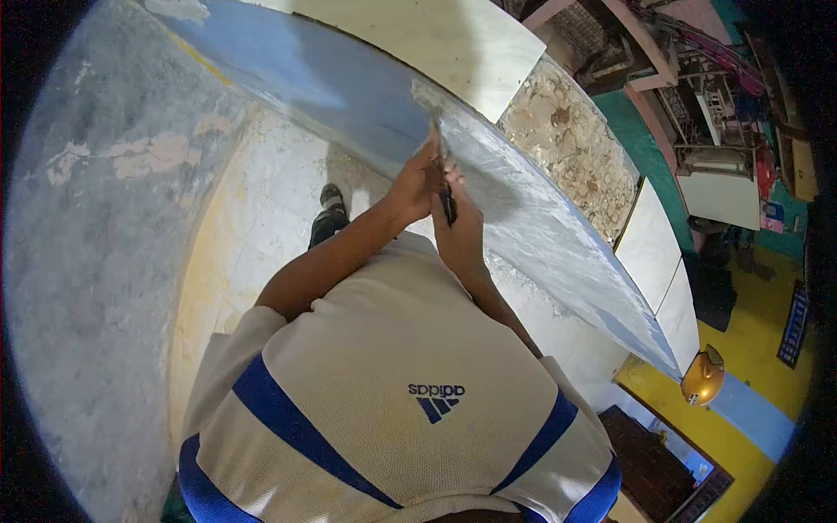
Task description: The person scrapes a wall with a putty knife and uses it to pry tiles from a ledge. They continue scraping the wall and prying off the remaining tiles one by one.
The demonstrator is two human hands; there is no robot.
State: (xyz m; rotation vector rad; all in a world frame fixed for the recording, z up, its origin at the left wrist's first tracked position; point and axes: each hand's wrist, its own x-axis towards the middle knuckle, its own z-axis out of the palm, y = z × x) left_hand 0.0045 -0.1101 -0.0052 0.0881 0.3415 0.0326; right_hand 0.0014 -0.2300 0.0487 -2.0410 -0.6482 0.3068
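My right hand [459,218] is wrapped round the dark handle of a scraper [449,205], whose thin blade points up and away from me. Beside it, my left hand [418,179] is closed near the blade, fingers pressed together along it; its exact grip is partly hidden. Both hands are in front of a blue-painted low wall [349,83]. Whitish, rough patches [523,200] spread over the wall to the right of my hands, and a smaller pale patch lies just above the blade tip.
White tiles [418,35] top the low wall, with a bare strip of rough mortar [571,131] between them. A grey wall [113,218] stands on my left. A gold helmet [703,376] sits at the wall's right end. Cluttered shelves [715,161] stand beyond the wall.
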